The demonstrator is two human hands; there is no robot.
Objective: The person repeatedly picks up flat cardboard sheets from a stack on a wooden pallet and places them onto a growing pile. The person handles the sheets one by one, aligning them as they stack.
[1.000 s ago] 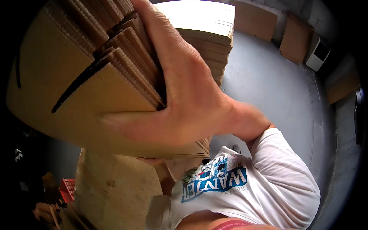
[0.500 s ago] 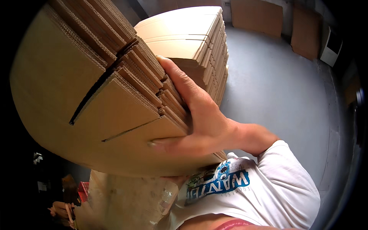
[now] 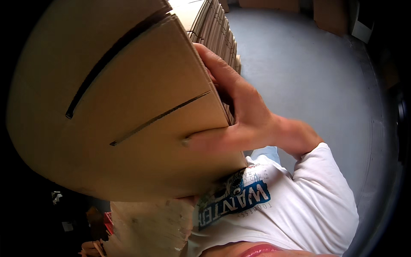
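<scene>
A bundle of flat corrugated cardboard sheets (image 3: 128, 171) fills the left and middle of the view, its broad brown face turned toward me. Two dark slots run in from its right edge, one wide and one narrow. My right hand (image 3: 246, 107) is closed round that edge. One digit lies along the front face below the narrow slot, while the other fingers reach over the edge and are partly hidden. Under the bundle's lower edge a small strip of skin shows, perhaps of my left arm (image 3: 186, 199); the left hand's fingers are hidden.
Behind the bundle rises a tall stack of flat cardboard (image 3: 218, 36). Grey floor (image 3: 295, 77) stretches to the right. Cardboard sheets (image 3: 329, 17) and a white box-like object (image 3: 361, 30) stand at the far wall. A pale worn surface (image 3: 145, 227) lies below, near a red object (image 3: 108, 222).
The bundle has tilted, so its layered edges have turned out of sight and its front face shows more. My right hand stays on its edge. The stack behind sits higher in view.
</scene>
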